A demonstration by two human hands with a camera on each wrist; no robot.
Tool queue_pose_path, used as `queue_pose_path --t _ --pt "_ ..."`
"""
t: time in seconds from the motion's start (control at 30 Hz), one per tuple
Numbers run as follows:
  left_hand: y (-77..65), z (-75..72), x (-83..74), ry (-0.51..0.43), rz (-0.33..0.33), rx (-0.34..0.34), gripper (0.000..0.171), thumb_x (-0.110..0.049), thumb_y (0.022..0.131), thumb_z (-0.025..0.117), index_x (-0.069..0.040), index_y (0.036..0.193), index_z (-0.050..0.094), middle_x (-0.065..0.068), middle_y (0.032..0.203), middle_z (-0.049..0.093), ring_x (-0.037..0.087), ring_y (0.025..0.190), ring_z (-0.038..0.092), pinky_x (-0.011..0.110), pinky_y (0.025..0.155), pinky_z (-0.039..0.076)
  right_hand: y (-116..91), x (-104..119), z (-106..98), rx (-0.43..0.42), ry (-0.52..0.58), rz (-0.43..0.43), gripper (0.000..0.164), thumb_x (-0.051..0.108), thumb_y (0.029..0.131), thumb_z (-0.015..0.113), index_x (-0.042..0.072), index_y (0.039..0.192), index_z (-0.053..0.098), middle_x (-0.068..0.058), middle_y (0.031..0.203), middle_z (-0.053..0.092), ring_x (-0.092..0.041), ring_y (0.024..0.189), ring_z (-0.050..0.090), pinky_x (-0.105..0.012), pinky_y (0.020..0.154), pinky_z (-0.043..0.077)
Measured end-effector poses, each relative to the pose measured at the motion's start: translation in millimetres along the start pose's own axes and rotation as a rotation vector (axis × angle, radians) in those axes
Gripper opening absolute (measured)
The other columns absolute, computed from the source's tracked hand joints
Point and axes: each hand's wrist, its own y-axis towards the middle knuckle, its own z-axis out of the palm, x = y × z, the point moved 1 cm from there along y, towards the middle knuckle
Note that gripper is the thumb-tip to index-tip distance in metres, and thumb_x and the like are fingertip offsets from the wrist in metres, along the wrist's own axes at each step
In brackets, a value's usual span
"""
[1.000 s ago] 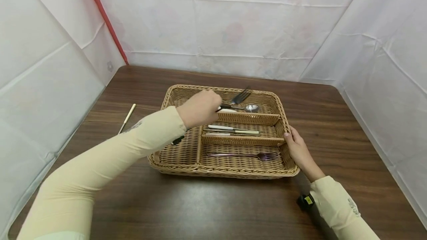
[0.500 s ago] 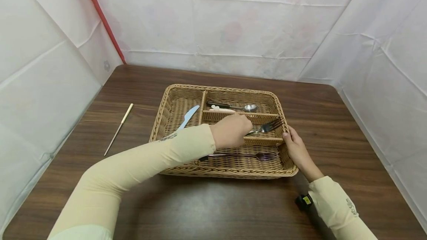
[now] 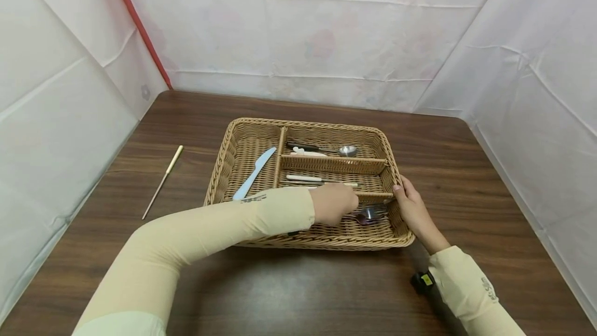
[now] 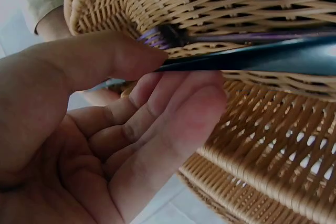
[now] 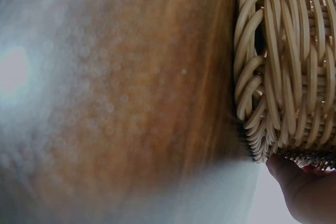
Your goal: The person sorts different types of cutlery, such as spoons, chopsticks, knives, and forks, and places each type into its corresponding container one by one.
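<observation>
My left hand [image 3: 335,204] is low over the front compartment of the wicker cutlery basket [image 3: 303,242]. Thumb and fingers pinch the dark handle of a fork [image 4: 236,60], whose silver head points right, above or against a purple fork [image 4: 156,37] lying in that compartment. Whether the two forks touch is unclear. At the basket's right end, my right hand [image 3: 415,211] grips the rim, thumb on the inner side. The right wrist view shows mostly the basket's woven outer wall and part of this hand.
A light blue knife [image 3: 254,174] lies in the left compartment. Several thin handles [image 3: 303,178] fill the middle one. The back compartment holds a spoon [image 3: 347,151] and a white-handled piece [image 3: 308,153]. A cream-handled chopstick-like rod [image 3: 163,181] lies left on the table [image 3: 298,294].
My left hand has carried the fork from the back compartment, across the middle one, toward the front compartment. The right hand keeps its place on the basket rim.
</observation>
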Motion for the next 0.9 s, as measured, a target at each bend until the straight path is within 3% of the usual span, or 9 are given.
queue_pose_path --t 0.17,0.6,0.9 --pt "8.5 7.6 -1.8 0.005 0.031 0.084 0.026 0.005 0.083 0.063 -0.014 0.073 0.048 -0.004 0.076 0.053 0.009 0.065 0.041 0.021 0.061 0.043 0 0 1 0.000 0.004 0.003 0.052 0.022 0.106 0.028 -0.002 0.150 0.015 -0.031 0.146 0.027 -0.042 0.135 0.026 -0.056 0.106 0.023" --pt "25.2 15.2 -0.4 0.080 0.070 0.283 0.019 0.001 0.090 0.057 -0.015 0.081 0.051 -0.002 0.081 0.051 0.010 0.068 0.036 0.023 0.061 0.034 1 0 1 -0.001 -0.010 0.001 0.052 0.023 0.106 0.028 -0.003 0.149 0.015 -0.031 0.147 0.026 -0.041 0.136 0.024 -0.055 0.108 0.021" --pt "29.2 19.8 -2.3 0.111 0.052 0.328 0.018 -0.001 0.092 0.055 -0.016 0.083 0.051 -0.003 0.082 0.049 0.010 0.067 0.034 0.024 0.060 0.031 1 0 0 -0.001 -0.015 0.002 0.052 0.023 0.106 0.028 -0.002 0.149 0.014 -0.030 0.148 0.025 -0.041 0.137 0.022 -0.056 0.108 0.020"
